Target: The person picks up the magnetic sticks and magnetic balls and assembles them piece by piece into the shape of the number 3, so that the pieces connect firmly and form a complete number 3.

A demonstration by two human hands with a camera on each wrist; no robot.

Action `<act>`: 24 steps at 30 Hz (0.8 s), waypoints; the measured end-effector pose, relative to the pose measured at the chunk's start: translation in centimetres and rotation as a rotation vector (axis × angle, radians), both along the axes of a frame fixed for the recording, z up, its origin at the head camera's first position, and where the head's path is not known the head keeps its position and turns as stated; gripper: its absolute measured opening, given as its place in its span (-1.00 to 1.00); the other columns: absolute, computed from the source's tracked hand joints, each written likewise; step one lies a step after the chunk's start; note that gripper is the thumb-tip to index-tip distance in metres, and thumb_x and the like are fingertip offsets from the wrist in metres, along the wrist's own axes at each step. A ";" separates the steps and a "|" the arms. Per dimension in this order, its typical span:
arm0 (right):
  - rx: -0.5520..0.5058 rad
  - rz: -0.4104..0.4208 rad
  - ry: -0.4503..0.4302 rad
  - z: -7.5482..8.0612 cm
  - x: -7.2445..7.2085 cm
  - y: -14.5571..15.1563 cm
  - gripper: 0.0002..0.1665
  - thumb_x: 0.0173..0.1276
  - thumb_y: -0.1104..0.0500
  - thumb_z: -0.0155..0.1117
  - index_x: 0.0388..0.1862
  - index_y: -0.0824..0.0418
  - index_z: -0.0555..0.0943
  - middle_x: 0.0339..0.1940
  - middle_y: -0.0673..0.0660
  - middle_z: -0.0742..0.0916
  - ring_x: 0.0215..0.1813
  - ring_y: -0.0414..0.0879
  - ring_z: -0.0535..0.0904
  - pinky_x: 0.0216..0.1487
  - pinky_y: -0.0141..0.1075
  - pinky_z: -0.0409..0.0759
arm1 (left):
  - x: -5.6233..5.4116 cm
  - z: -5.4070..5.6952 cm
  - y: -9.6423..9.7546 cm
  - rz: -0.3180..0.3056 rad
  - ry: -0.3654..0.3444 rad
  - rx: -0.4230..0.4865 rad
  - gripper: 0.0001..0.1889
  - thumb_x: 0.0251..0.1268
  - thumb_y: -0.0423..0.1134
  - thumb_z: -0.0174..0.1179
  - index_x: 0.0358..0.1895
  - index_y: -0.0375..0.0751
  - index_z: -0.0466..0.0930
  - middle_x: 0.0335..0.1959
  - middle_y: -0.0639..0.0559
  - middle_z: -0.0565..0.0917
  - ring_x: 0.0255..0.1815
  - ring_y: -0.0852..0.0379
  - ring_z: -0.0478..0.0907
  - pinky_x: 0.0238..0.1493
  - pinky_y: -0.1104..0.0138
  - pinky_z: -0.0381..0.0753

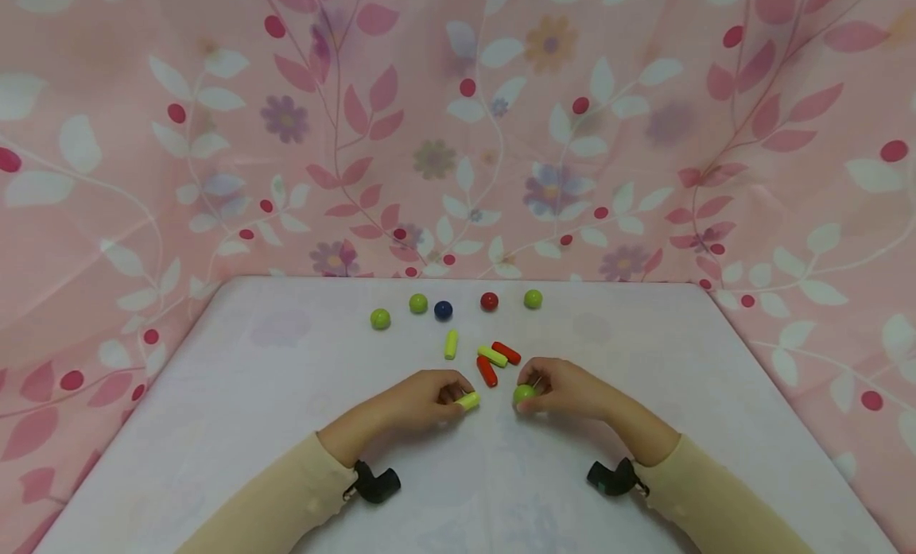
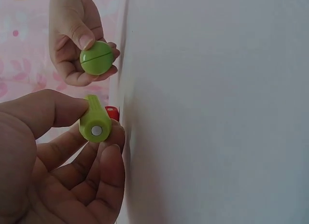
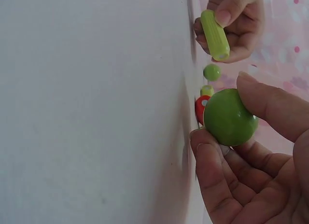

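Note:
My left hand (image 1: 424, 400) pinches a yellow-green rod (image 1: 468, 401) between thumb and fingers. In the left wrist view the rod's near end carries a pale round dot (image 2: 96, 131). Across a small gap, my right hand (image 1: 568, 389) holds a glossy green ball (image 1: 524, 394). The ball shows a thin dark seam in the left wrist view (image 2: 96, 57). Rod and ball are apart. Just beyond the hands lie two red rods (image 1: 487, 372) (image 1: 506, 353) and a yellow-green rod (image 1: 492, 356) in a loose cluster. Another yellow-green rod (image 1: 451, 345) lies farther left.
Along the far part of the white-covered table (image 1: 286, 379) stand green balls (image 1: 380, 319) (image 1: 418, 303) (image 1: 533, 299), a dark blue ball (image 1: 443, 310) and a red ball (image 1: 489, 301). A pink floral cloth (image 1: 429, 204) hangs behind the table. Each wrist wears a black camera (image 1: 378, 482).

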State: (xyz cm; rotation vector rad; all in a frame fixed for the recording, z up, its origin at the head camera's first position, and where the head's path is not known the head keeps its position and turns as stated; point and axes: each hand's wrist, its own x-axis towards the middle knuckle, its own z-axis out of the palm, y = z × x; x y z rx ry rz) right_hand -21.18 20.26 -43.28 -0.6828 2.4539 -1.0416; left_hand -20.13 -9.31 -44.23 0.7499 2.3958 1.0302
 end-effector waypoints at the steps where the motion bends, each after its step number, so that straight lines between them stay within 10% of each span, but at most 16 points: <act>1: -0.004 0.002 0.000 0.0 0.1 -0.1 -0.62 0.22 0.01 0.54 -0.11 0.11 0.59 -0.25 -0.05 0.66 -0.18 -0.09 0.58 -0.14 -0.31 0.59 | 0.0 0.0 0.1 -0.004 0.002 0.005 -0.74 0.38 -0.24 0.25 0.09 0.00 0.61 -0.21 0.22 0.60 -0.14 0.21 0.52 -0.03 0.32 0.55; 24: 0.028 0.036 0.006 -0.1 0.4 -1.6 -0.59 0.14 -0.03 0.59 -0.23 0.10 0.55 -0.34 -0.07 0.66 -0.31 -0.14 0.57 -0.26 -0.32 0.56 | -0.2 -0.2 2.0 -0.094 -0.024 0.050 -0.76 0.37 -0.24 0.28 0.06 0.01 0.71 -0.21 0.32 0.67 -0.20 0.30 0.58 -0.04 0.40 0.57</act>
